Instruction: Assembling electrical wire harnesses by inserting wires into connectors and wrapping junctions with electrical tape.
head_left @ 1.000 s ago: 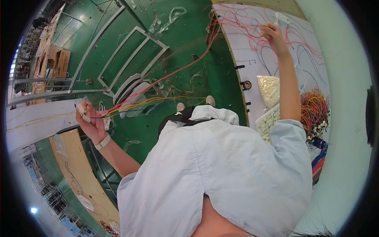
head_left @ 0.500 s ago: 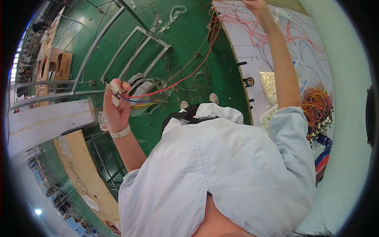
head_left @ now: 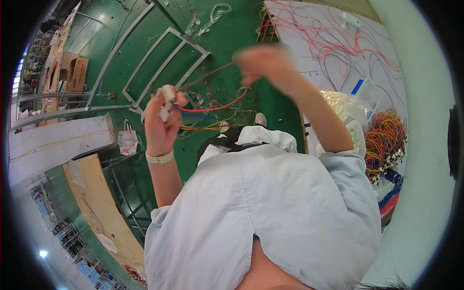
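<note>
My left hand [head_left: 162, 123] is raised at the centre left, its fingers closed on white plastic connectors [head_left: 168, 93]. Red, blue, brown and yellow wires come out of these. The red wire [head_left: 217, 108] curves up to my right hand [head_left: 263, 63], and a brown wire [head_left: 209, 75] stretches toward it too. Motion smears that hand's fingers, so their grip cannot be made out. It hangs in the air between the left hand and the white worktable [head_left: 295, 29]. Yellow wires [head_left: 208, 127] dangle below, above my feet.
Long red wires [head_left: 338, 46] are spread over the worktable on the right. Nearer stand a clear bag of pale small parts [head_left: 338, 104] and a heap of coloured wires with white connectors [head_left: 386, 137]. Metal frames [head_left: 169, 63] stand on the green floor; a small white bag [head_left: 127, 140] hangs at left.
My right hand has come from the table's far end back toward my left hand. The left hand, still gripping the connectors, has moved slightly right.
</note>
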`<state>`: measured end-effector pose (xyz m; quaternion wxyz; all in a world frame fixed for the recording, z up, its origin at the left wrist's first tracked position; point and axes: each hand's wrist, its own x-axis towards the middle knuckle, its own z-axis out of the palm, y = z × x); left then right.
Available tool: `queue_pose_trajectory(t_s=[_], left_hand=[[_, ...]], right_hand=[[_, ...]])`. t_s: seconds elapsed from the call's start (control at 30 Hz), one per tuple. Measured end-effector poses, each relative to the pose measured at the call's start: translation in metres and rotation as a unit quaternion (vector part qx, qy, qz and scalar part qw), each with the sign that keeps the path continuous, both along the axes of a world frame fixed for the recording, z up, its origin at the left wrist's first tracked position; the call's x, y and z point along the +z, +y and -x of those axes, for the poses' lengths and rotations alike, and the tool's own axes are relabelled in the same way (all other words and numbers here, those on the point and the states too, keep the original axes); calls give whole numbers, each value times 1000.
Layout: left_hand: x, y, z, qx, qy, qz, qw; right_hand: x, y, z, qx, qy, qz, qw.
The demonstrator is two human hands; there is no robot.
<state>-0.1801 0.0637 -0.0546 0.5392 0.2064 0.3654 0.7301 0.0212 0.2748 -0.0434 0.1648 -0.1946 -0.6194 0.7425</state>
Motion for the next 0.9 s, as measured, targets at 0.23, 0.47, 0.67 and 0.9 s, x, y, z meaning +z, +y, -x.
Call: queue_pose_trajectory(t_s=[0.23,0.47,0.67,0.9], left_hand=[[-19,-61,122,233,-52,-9,971],[-60,-115,214,340,-111,-31,933],[-42,-79,173,301,-53,-24,952],[-5,6,64,92,49,-19,994]], right_hand=[[0,134,-180,-90,-102,64,989],[-4,187,-294,-241,62,81,965],[14,168,-278,-271,61,29,960],[48,75,-115,-163,-78,-110,977]])
